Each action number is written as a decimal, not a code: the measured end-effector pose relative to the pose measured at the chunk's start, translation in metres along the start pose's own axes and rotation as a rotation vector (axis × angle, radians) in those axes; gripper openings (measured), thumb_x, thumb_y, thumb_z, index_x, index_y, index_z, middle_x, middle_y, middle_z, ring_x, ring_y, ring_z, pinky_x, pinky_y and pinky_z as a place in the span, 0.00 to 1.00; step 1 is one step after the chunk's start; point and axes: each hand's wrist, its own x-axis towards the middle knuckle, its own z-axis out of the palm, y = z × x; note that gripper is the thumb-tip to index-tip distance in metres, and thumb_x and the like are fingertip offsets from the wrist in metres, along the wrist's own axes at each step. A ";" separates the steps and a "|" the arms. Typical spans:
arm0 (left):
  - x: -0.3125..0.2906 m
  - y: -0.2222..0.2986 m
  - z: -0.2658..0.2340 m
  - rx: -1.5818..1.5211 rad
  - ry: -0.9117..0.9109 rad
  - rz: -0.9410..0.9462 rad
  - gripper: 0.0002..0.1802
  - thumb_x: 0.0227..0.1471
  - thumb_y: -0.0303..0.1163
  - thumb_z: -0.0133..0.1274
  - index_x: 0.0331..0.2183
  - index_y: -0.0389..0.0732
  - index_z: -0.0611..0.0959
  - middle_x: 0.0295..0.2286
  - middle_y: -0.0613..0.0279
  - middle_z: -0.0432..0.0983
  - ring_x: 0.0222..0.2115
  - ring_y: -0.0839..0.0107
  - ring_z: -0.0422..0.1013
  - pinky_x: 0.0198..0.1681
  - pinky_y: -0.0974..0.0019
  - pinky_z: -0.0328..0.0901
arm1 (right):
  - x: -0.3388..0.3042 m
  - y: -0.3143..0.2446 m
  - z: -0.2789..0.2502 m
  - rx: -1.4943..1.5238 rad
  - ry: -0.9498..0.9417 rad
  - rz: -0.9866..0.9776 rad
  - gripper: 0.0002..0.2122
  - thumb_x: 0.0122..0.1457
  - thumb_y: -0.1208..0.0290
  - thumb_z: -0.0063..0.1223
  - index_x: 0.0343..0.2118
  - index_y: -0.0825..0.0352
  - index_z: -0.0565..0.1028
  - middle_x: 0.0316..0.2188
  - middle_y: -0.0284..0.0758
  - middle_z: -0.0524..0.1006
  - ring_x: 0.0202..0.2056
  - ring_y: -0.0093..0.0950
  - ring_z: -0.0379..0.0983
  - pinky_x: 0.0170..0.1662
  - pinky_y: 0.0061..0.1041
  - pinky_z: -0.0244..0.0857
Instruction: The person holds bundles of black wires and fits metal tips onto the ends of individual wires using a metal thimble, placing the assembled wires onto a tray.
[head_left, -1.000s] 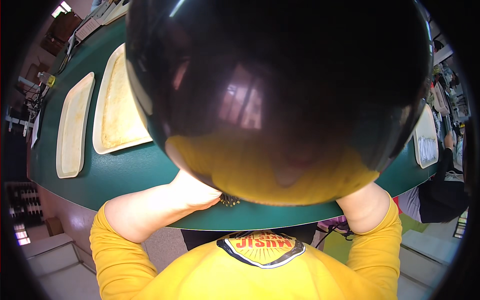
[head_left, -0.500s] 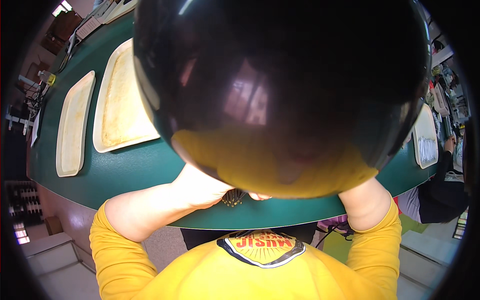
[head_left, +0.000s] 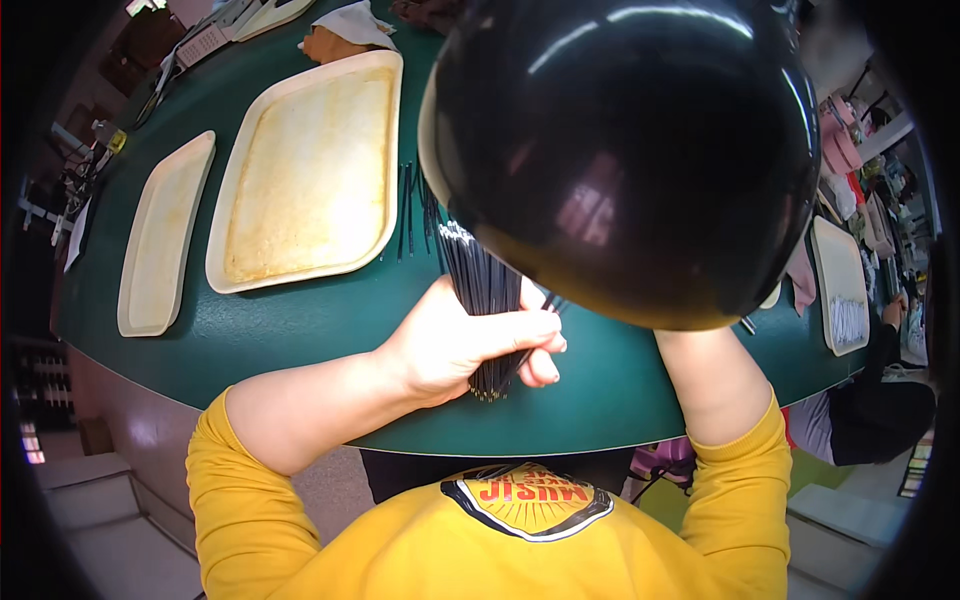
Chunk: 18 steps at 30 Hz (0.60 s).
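My left hand (head_left: 435, 345) is closed around a thick bundle of thin black wires (head_left: 480, 275), with the thumb lying across the front. The bundle stands tilted over the near part of the green table (head_left: 290, 340), its lower ends showing small yellowish tips. A large glossy black dome (head_left: 640, 150), perhaps a lamp shade, covers the upper middle of the view. My right wrist (head_left: 695, 350) goes in under its lower edge, so the right hand's fingers are hidden. Several loose black wires (head_left: 405, 215) lie on the table between the bundle and the large tray.
On the left lie a large cream tray (head_left: 310, 180) and a narrower cream tray (head_left: 165, 240), with a cloth (head_left: 350, 25) behind. At right, a cream tray (head_left: 835, 255) holds thin white pieces. Another person's dark sleeve (head_left: 880, 345) shows beyond it.
The dome now appears higher and farther right, uncovering my left hand, the wire bundle and the whole large tray. My left hand holds the bundle higher and more upright.
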 end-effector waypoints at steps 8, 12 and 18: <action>0.002 -0.006 -0.005 -0.093 -0.015 0.106 0.07 0.43 0.25 0.47 0.28 0.31 0.72 0.22 0.53 0.71 0.21 0.68 0.70 0.24 0.72 0.67 | -0.020 -0.024 0.003 0.274 -0.098 -0.026 0.06 0.48 0.79 0.43 0.29 0.74 0.63 0.20 0.34 0.68 0.22 0.21 0.63 0.26 0.19 0.58; 0.005 -0.006 -0.002 -0.162 -0.007 0.104 0.12 0.44 0.26 0.46 0.33 0.29 0.70 0.25 0.51 0.71 0.23 0.65 0.71 0.27 0.70 0.67 | -0.032 -0.038 -0.001 0.324 -0.217 0.028 0.08 0.48 0.80 0.43 0.31 0.74 0.63 0.21 0.35 0.69 0.23 0.23 0.65 0.28 0.20 0.60; 0.001 -0.003 -0.012 0.068 -0.153 0.031 0.11 0.43 0.26 0.46 0.31 0.30 0.71 0.21 0.49 0.72 0.19 0.69 0.69 0.23 0.73 0.65 | -0.034 -0.053 -0.001 0.383 -0.356 0.118 0.11 0.47 0.80 0.44 0.35 0.76 0.62 0.23 0.38 0.70 0.25 0.26 0.67 0.30 0.22 0.63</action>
